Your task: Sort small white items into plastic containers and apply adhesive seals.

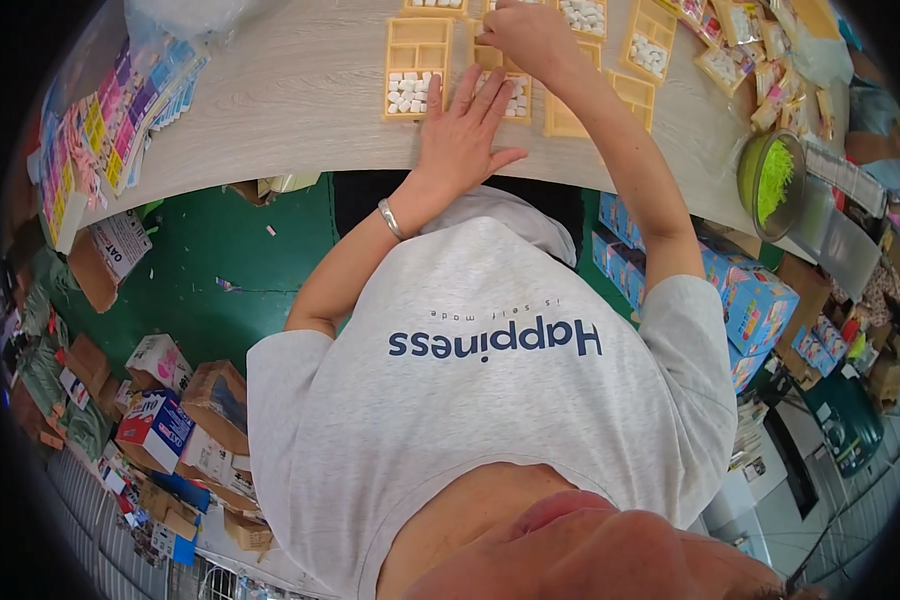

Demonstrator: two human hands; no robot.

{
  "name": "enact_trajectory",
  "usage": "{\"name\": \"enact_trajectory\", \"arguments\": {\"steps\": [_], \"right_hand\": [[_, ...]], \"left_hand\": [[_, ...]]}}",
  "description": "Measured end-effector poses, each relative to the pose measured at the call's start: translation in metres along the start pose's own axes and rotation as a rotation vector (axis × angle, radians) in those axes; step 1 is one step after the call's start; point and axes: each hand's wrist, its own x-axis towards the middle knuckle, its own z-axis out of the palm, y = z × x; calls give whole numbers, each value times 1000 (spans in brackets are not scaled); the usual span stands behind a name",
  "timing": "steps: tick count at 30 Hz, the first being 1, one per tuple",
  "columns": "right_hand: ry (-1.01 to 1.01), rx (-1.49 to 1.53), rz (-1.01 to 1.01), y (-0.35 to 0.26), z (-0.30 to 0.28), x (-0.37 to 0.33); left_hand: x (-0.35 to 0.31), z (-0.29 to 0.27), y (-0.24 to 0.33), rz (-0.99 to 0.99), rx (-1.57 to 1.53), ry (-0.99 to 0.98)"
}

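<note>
Pale yellow compartment trays stand in a group at the table's far side. One tray (418, 32) has small white pieces (410, 93) filling its nearest compartment. My left hand (460, 130) rests with fingers spread over the near ends of that tray and its neighbour, whose white pieces (517, 97) show beside the fingertips. Over the farther end of that neighbouring tray, my right hand (530, 38) has its fingers drawn together and pointing down. What they may hold is hidden. Another tray (635, 98) lies right of my right forearm.
At the right lie many small filled packets (760, 50), near a metal bowl (746, 185) of bright green bits. Colourful printed sheets (130, 110) are piled at the left, by a clear plastic bag (185, 15). Blue boxes (750, 290) and cardboard cartons (215, 405) stand below the table.
</note>
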Motion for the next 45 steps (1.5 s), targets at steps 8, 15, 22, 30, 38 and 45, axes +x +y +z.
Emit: {"name": "enact_trajectory", "arguments": {"steps": [8,15,22,30,38,45], "right_hand": [[4,17,66,12,22,3],[53,658,460,45,-27,-64],[4,467,343,33,-24,-158],[-4,149,394,30,-35,-163],[244,362,680,37,-37,-203],[227,43,572,-12,-2,-204]], "left_hand": [[6,-4,-3,-2,12,13],[9,-8,-10,48,49,-14],[14,-13,-10,64,10,9],[95,-30,-28,-21,55,302],[123,-44,-26,-132,-30,135],[83,-10,36,305,-113,152]]}}
